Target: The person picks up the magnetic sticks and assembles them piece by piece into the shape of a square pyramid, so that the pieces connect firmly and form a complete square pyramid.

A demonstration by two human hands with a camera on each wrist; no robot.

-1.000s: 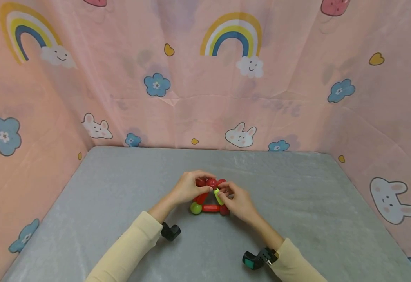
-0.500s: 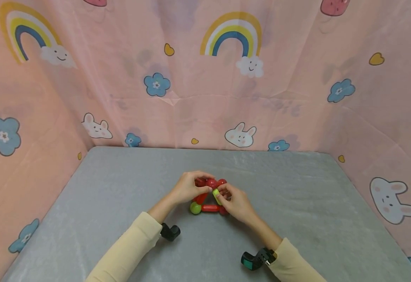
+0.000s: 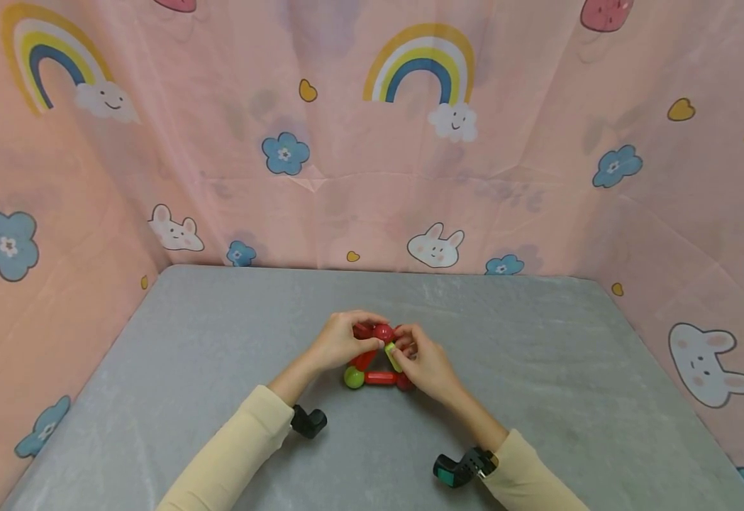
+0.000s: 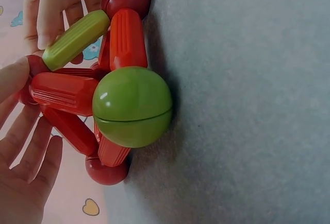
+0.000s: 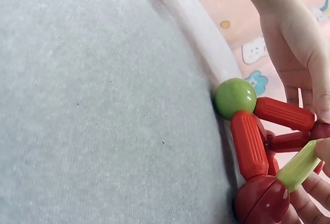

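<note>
A pyramid of magnetic rods and balls stands on the grey table in the head view. My left hand [image 3: 340,342] holds its top red ball [image 3: 383,333] between thumb and fingers. With my right hand [image 3: 430,363] I pinch a yellow-green magnetic rod [image 3: 393,356], which slants between the top ball and a dark red ball [image 5: 262,201] at the near right corner. A green ball [image 4: 132,106] forms the near left corner. One red rod [image 3: 381,377] joins these two corners, and another red rod [image 4: 64,93] rises from the green ball to the top. My fingers partly hide the back.
The grey cloth-covered table [image 3: 231,319] spreads around the pyramid. Behind and beside it hangs a pink printed curtain [image 3: 346,206]. A black wrist camera [image 3: 309,421] sits on the left wrist, another black wrist camera [image 3: 464,468] on the right.
My right hand and the yellow-green rod have shifted slightly left, bringing the rod's upper end nearer the top ball. Its fingers now cover more of the back right red ball. My left hand stays put.
</note>
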